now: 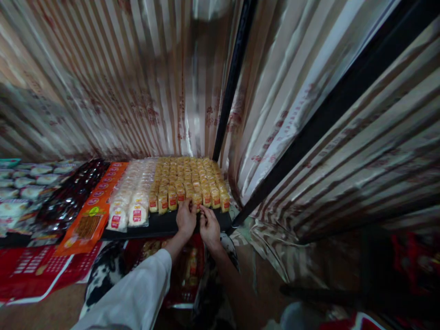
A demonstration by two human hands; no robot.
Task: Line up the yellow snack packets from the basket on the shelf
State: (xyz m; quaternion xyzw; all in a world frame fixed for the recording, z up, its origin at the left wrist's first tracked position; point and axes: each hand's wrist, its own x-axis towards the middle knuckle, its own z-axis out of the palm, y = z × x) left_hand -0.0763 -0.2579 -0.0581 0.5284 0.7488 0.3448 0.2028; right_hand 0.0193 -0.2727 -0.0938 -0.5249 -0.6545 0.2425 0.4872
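Observation:
Rows of small yellow snack packets (185, 176) with red labels stand close together on a dark shelf (156, 224). At the front edge of these rows, my left hand (186, 221) has its fingers closed at a yellow snack packet (197, 199). My right hand (210, 228) pinches at the same packet's lower right side, fingertips almost meeting those of the left. The fingers partly cover the packet's lower end. To the left of the yellow rows lie white round snacks (138, 213) in clear wrapping, with red labels.
Farther left are an orange snack bag (91, 213), dark shiny packets (70, 197) and white packets (25, 183). Below the shelf sits a red basket (187, 293) holding packets. Black poles (292, 151) and striped sheeting (137, 82) rise behind and to the right.

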